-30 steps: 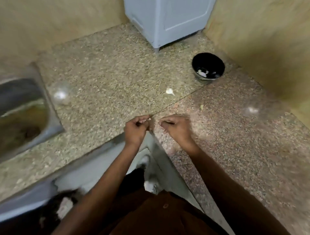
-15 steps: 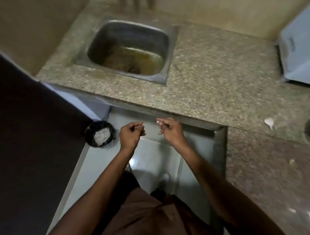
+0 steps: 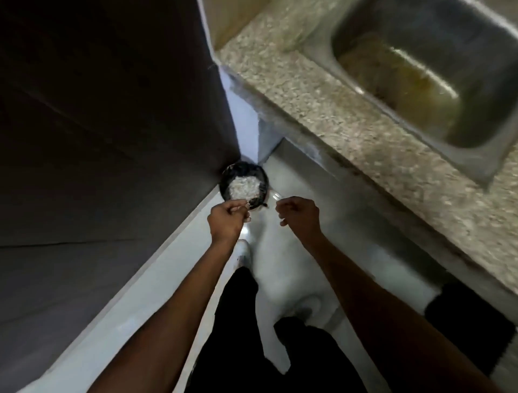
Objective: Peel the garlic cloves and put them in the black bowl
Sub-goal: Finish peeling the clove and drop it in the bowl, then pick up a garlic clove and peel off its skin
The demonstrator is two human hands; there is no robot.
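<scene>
I am holding my left hand (image 3: 227, 222) with its fingers curled, pinching a thin pale scrap, likely garlic skin (image 3: 47, 0), at its fingertips, just over the near rim of a round black bin (image 3: 243, 185) on the floor; my right hand (image 3: 300, 213) is hovering beside it, apart from the left, fingers loosely curled, and whether it is gripping anything I cannot tell; the bin is dark and glossy, holding a heap of pale flaky peelings (image 3: 243, 187), and is tucked into the corner where a dark flat panel (image 3: 106, 126) meets the pale floor (image 3: 283, 246); up to the right the speckled granite counter (image 3: 330, 112) is running past, with the dull steel sink (image 3: 437, 70) sunk into it, brownish at the bottom; half a second ago the sink was sitting top centre and the bin far left of my hands, whereas now the view is swinging left, the bin is lying directly ahead of my left hand and the sink is sliding to the upper right; the clove on the counter and the task's black bowl are both out of view now.
</scene>
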